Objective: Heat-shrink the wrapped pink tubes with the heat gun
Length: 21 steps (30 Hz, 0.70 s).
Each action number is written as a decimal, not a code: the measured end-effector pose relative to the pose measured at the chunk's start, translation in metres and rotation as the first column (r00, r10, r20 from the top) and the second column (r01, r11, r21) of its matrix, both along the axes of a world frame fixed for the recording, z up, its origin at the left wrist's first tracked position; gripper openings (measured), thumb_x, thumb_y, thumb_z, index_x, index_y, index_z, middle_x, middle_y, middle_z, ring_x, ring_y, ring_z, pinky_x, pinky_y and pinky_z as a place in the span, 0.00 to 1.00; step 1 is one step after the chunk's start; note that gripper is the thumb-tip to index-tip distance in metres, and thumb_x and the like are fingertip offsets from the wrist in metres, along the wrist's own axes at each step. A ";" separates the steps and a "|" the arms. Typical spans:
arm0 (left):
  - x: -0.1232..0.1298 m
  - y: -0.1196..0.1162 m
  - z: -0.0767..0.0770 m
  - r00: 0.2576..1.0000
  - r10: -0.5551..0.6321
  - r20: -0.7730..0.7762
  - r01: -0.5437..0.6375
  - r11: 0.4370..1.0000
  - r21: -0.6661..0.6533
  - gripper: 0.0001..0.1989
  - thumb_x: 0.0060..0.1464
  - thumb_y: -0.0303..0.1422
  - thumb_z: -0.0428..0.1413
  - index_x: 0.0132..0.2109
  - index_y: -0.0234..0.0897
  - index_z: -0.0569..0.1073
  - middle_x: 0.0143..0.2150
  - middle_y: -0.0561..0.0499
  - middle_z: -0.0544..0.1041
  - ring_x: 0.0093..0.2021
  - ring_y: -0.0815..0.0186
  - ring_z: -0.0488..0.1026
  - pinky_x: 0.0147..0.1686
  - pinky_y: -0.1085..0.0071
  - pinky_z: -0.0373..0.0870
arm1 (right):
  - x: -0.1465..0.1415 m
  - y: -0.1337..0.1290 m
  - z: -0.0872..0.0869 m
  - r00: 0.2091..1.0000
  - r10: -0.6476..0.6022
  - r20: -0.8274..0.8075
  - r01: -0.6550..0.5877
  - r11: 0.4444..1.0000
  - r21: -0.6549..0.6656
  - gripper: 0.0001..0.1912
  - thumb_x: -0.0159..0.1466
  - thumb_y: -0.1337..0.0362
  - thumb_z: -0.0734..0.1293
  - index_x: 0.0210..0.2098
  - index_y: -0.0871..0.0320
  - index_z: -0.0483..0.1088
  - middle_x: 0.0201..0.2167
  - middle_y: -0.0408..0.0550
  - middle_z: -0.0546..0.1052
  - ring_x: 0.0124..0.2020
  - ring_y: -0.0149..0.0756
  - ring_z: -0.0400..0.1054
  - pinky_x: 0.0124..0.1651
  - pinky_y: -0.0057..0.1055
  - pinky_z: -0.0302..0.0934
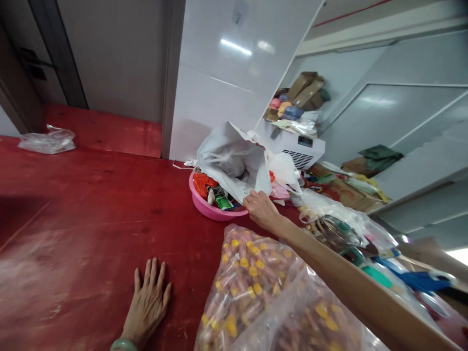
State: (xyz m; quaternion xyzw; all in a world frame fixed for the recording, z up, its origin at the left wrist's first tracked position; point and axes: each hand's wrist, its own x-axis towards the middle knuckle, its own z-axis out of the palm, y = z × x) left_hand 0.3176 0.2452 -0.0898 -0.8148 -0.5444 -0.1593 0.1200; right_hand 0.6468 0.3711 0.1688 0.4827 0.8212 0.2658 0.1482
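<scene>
The right hand point(261, 210) is at the lower edge of the light, floppy white plastic bag point(229, 161), though whether it's clenched is hard to tell; the left hand point(148, 304) lies open on the red surface point(73, 204).

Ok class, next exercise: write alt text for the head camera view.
A person's right hand touches a white plastic bag heaped in a pink basin on a red surface. The left hand, wearing a green bangle, lies flat beside a clear bag of yellow-capped items.
</scene>
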 end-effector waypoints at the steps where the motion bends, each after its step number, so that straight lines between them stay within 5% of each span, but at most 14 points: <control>1: 0.000 0.000 0.000 1.000 -0.006 0.001 0.006 1.000 -0.004 0.28 0.59 0.38 0.41 0.61 0.26 0.64 0.64 0.33 0.59 0.68 0.42 0.43 0.61 0.36 0.41 | -0.001 -0.002 0.001 1.000 -0.012 -0.010 0.012 1.000 -0.001 0.11 0.62 0.77 0.59 0.38 0.67 0.71 0.34 0.59 0.75 0.42 0.50 0.64 0.39 0.40 0.52; 6: -0.001 0.002 -0.001 1.000 0.010 0.027 -0.009 1.000 -0.024 0.29 0.59 0.39 0.41 0.61 0.26 0.63 0.65 0.32 0.58 0.68 0.43 0.43 0.62 0.37 0.41 | -0.010 -0.008 0.000 0.998 -0.043 -0.034 0.041 0.998 -0.052 0.11 0.61 0.77 0.59 0.37 0.66 0.72 0.35 0.58 0.75 0.42 0.50 0.64 0.39 0.40 0.53; 10: 0.000 0.001 0.002 0.999 0.021 0.032 -0.019 0.998 -0.052 0.29 0.60 0.39 0.41 0.62 0.26 0.62 0.65 0.33 0.57 0.68 0.44 0.44 0.62 0.38 0.41 | -0.014 -0.038 0.002 0.996 -0.063 -0.057 0.058 0.994 -0.093 0.10 0.59 0.76 0.60 0.34 0.63 0.73 0.32 0.57 0.76 0.41 0.49 0.66 0.36 0.37 0.54; 13: 0.000 0.000 0.003 0.999 0.010 0.050 -0.007 0.999 -0.045 0.29 0.59 0.39 0.41 0.62 0.25 0.63 0.65 0.32 0.58 0.68 0.43 0.45 0.62 0.37 0.41 | -0.012 -0.063 0.019 0.989 -0.121 -0.079 0.108 0.983 -0.151 0.07 0.57 0.74 0.63 0.31 0.61 0.73 0.29 0.55 0.76 0.37 0.48 0.68 0.32 0.36 0.55; 15: 0.000 -0.001 0.002 0.998 0.002 0.067 0.001 0.999 -0.046 0.28 0.59 0.39 0.41 0.61 0.25 0.63 0.65 0.32 0.58 0.68 0.43 0.43 0.62 0.37 0.40 | -0.008 -0.064 0.036 0.952 -0.237 -0.193 0.162 0.927 -0.337 0.04 0.57 0.69 0.66 0.27 0.59 0.73 0.26 0.52 0.76 0.31 0.44 0.69 0.29 0.33 0.56; 18: 0.000 -0.001 0.002 0.997 -0.012 0.082 0.016 0.998 -0.053 0.27 0.60 0.37 0.40 0.61 0.26 0.64 0.65 0.33 0.59 0.68 0.44 0.41 0.62 0.36 0.39 | -0.001 -0.028 0.055 0.692 -0.514 -0.507 0.301 0.843 -0.445 0.11 0.61 0.57 0.66 0.29 0.58 0.75 0.26 0.47 0.76 0.28 0.40 0.70 0.27 0.30 0.59; 19: 0.000 0.000 0.003 0.996 -0.015 0.082 0.020 0.999 -0.051 0.27 0.60 0.37 0.40 0.60 0.25 0.65 0.64 0.33 0.59 0.68 0.44 0.41 0.62 0.36 0.39 | 0.001 -0.008 0.057 0.600 -0.539 -0.591 0.445 0.839 -0.314 0.14 0.61 0.55 0.65 0.31 0.59 0.75 0.27 0.49 0.76 0.30 0.42 0.71 0.29 0.31 0.61; 21: 0.000 0.000 0.004 0.997 -0.023 0.078 0.026 0.999 -0.043 0.27 0.60 0.36 0.40 0.59 0.25 0.66 0.64 0.32 0.60 0.68 0.43 0.41 0.61 0.35 0.40 | 0.005 0.036 0.047 0.572 -0.550 -0.608 0.581 0.795 -0.173 0.14 0.57 0.62 0.70 0.36 0.68 0.74 0.37 0.63 0.75 0.41 0.54 0.70 0.37 0.39 0.63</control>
